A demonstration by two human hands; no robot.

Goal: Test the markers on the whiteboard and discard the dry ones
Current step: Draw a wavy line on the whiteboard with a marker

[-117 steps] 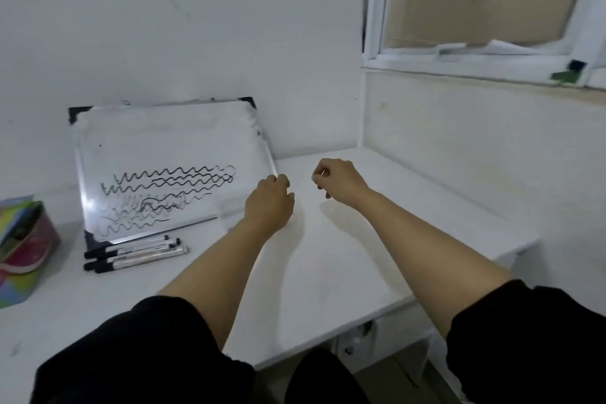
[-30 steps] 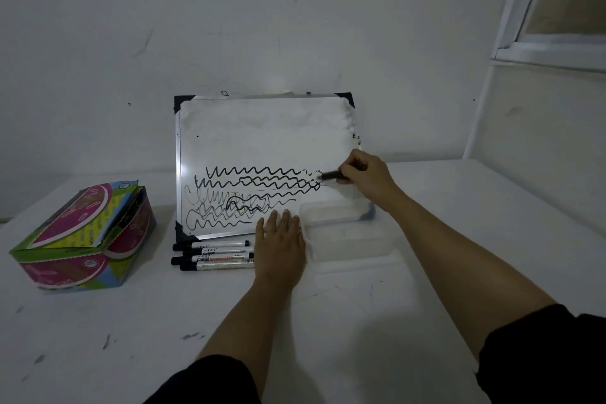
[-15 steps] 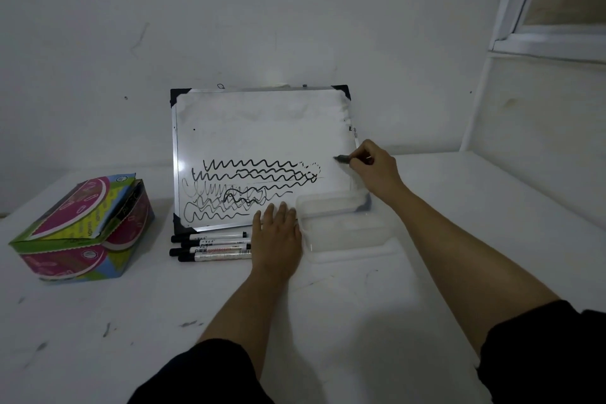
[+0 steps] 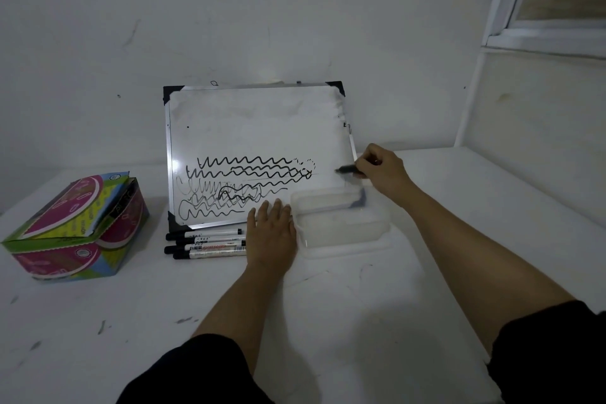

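Note:
A small whiteboard (image 4: 255, 128) leans against the wall, its lower half covered in black wavy test lines. My right hand (image 4: 383, 172) grips a black marker (image 4: 347, 169) whose tip sits at the board's right side, at the end of a thin faint line. My left hand (image 4: 272, 234) lies flat on the table, fingers straight, at the right ends of several capped white markers (image 4: 206, 243) lined up below the board. A clear plastic container (image 4: 341, 223) stands just right of that hand, in front of the board's lower right corner.
A colourful cardboard box (image 4: 75, 229) sits at the left of the white table (image 4: 328, 321). A window frame (image 4: 541, 33) and a side wall close off the right. The table surface shows scattered dark scuffs.
My right hand has drawn the marker rightward across the board, leaving a faint thin line, and now sits near the right edge. The left hand has stayed flat by the markers.

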